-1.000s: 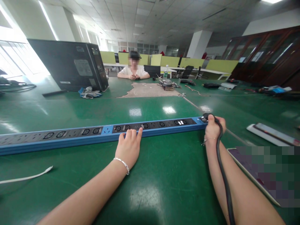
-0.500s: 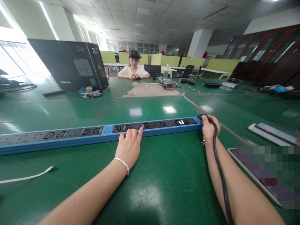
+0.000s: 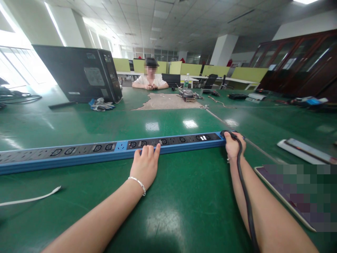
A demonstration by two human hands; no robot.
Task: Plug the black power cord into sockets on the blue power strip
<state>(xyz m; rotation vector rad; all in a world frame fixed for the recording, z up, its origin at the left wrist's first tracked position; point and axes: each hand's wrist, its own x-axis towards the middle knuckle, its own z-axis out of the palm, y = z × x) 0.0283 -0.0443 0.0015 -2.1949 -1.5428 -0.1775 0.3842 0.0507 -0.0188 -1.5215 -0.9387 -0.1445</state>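
A long blue power strip (image 3: 184,149) with a row of black sockets lies across the green table, running out past the left edge of the view. Over its near side, around the middle, my left hand (image 3: 144,161) has its fingers curled, gripping the strip; the thumb is mostly hidden. At the strip's right end my right hand (image 3: 235,146) is closed around a black plug (image 3: 225,133). From the plug a thick black cable (image 3: 243,189) runs down along my right forearm. My fingers hide where plug and strip meet, so I cannot tell whether the plug is seated.
A white cable (image 3: 39,199) lies at the near left. At the right are a flat white-edged device (image 3: 286,202) and a long white object (image 3: 305,151). Farther back stand a black computer tower (image 3: 79,75), gloves (image 3: 101,104) and a bottle (image 3: 186,81). A person (image 3: 150,79) sits opposite.
My right hand, with the plug and cable, has shifted slightly left in the view, along with the strip's right end. My left hand is about where it was.
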